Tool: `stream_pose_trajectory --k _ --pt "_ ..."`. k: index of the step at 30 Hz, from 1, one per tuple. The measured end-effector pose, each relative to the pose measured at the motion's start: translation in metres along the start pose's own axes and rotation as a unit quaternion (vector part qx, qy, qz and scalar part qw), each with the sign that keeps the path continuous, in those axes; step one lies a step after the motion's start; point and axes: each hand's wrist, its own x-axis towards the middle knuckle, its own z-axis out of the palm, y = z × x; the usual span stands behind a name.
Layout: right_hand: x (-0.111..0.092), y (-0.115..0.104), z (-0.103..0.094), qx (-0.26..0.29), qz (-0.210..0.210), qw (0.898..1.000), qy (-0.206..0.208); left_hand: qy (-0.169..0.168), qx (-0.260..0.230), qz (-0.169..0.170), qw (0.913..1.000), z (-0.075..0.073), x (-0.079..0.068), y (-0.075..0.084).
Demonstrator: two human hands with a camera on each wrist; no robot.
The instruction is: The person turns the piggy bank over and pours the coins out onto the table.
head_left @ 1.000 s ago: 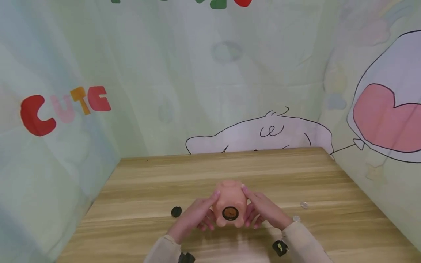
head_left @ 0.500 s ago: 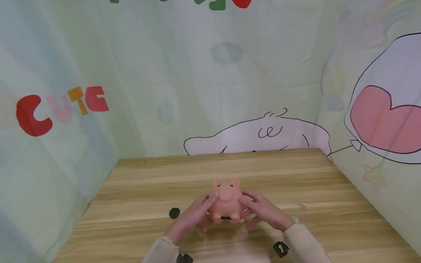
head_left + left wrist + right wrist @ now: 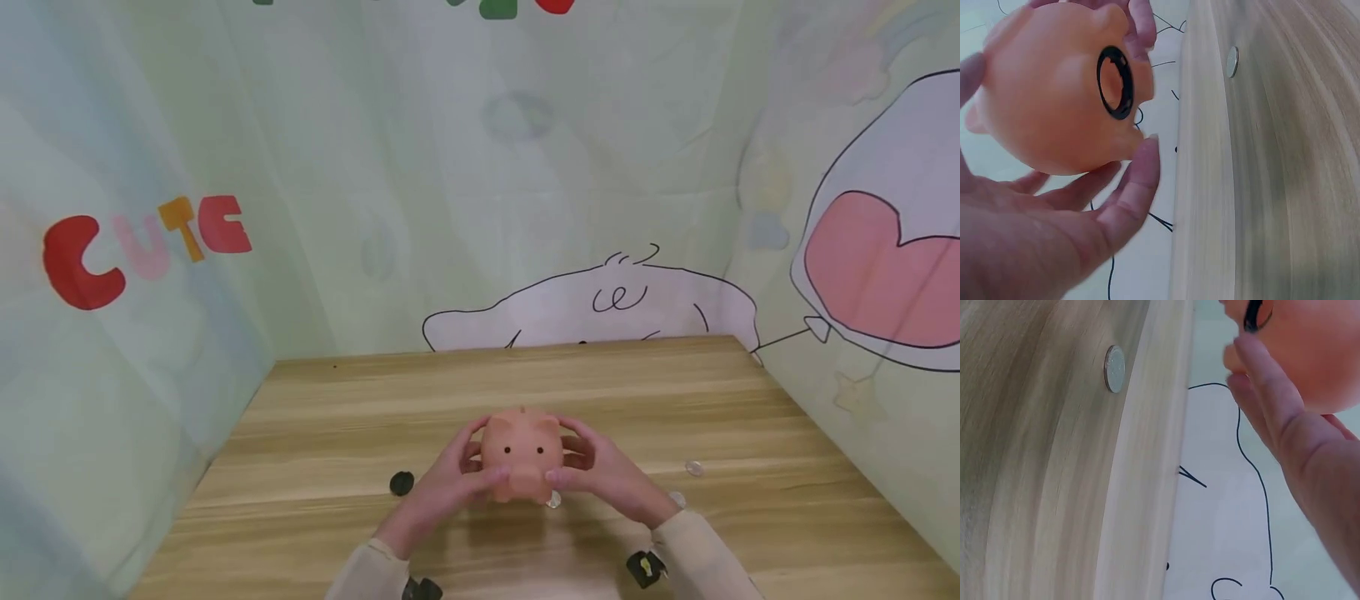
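Pink pig x1, btwn fingers, 3 coins

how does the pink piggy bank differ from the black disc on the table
The piggy bank is pink, the disc black. The piggy bank is much larger than the disc. The left hand and right hand hold the piggy bank above the table, while the disc lies on it. Both look rounded.

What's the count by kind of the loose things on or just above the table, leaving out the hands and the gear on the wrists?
Piggy bank: 1
Coins: 3
Round black cap: 1
Total: 5
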Motion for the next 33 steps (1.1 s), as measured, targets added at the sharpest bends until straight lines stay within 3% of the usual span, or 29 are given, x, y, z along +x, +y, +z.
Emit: stream_pose_trajectory --k 5,11,16,22,26,28,31,33 --pt "0.0 -0.001 0.0 -0.014 -0.058 0.998 -0.006 0.008 -0.015 0.051 0.9985 -0.002 0.0 -0.004" --pt "0.0 -0.002 0.003 -0.01 -0.098 0.995 -0.02 -0.014 -0.034 0.114 0.9929 -0.004 0.001 -0.008" --pt "0.0 -0.005 0.006 -0.001 -0.115 0.993 -0.03 -0.001 -0.006 0.116 0.9932 -0.005 -0.003 -0.005" --pt "0.0 -0.006 0.006 0.002 -0.115 0.993 -0.035 0.001 -0.006 0.112 0.9937 -0.004 -0.004 -0.003" --pt "-0.002 -0.004 0.009 -0.018 -0.136 0.99 -0.02 0.005 0.008 0.138 0.9903 -0.003 -0.004 -0.005" --pt "-0.002 -0.004 0.013 -0.059 -0.174 0.983 -0.006 0.015 0.038 0.173 0.9841 -0.001 -0.005 -0.006" --pt "-0.002 -0.003 0.018 -0.133 -0.235 0.962 0.031 0.034 0.084 0.225 0.9702 0.002 -0.004 -0.005" --pt "-0.002 -0.003 0.02 -0.16 -0.261 0.951 0.049 0.043 0.1 0.238 0.9651 0.005 -0.003 -0.005"
